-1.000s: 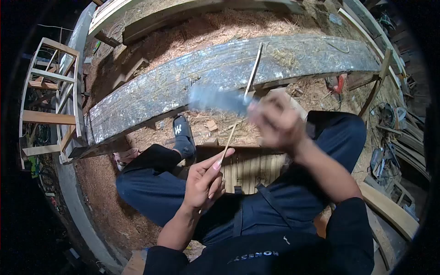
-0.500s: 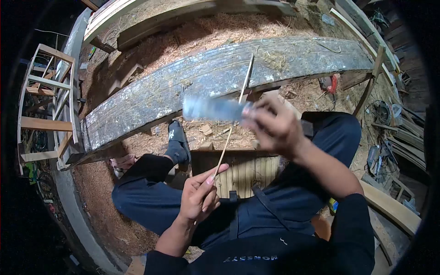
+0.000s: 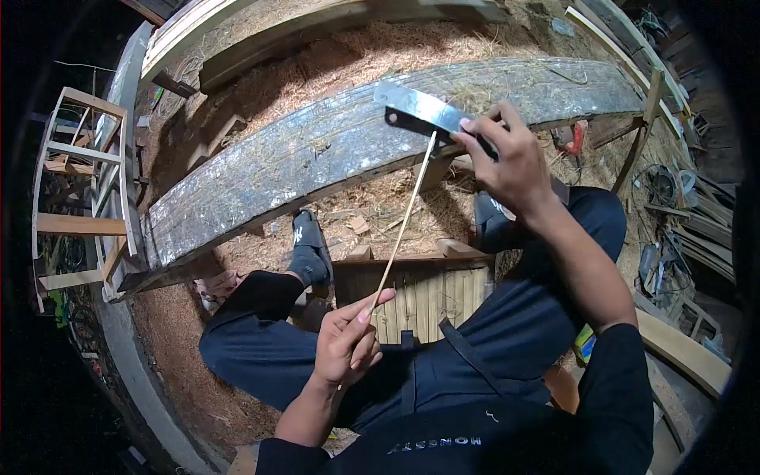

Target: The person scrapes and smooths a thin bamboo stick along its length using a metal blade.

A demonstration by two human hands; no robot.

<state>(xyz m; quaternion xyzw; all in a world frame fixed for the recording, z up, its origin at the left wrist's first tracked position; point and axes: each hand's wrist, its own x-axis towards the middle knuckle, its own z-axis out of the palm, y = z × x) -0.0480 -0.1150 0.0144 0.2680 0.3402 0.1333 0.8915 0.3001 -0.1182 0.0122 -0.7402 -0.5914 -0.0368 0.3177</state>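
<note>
My left hand (image 3: 347, 342) pinches the lower end of a thin wooden strip (image 3: 408, 218), which slants up and to the right. In my right hand (image 3: 513, 162) is a flat metal blade (image 3: 423, 105) with rounded ends, held by its right end. The blade points left over the long worn plank (image 3: 277, 166), and the strip's upper tip meets or lies just under its lower edge. The plank runs across in front of my knees. Part of the blade's right end is hidden by my fingers.
A slatted wooden piece (image 3: 431, 297) lies between my legs. Wood shavings (image 3: 182, 348) cover the ground. At the left stands a wooden frame (image 3: 83, 226). A red-handled tool (image 3: 577, 138) lies beyond the plank's right part, and curved boards (image 3: 681, 352) are at the right.
My right hand has risen with the blade, which was blurred and lower before and now shows sharply. My left hand still holds the strip, slightly lower than at first.
</note>
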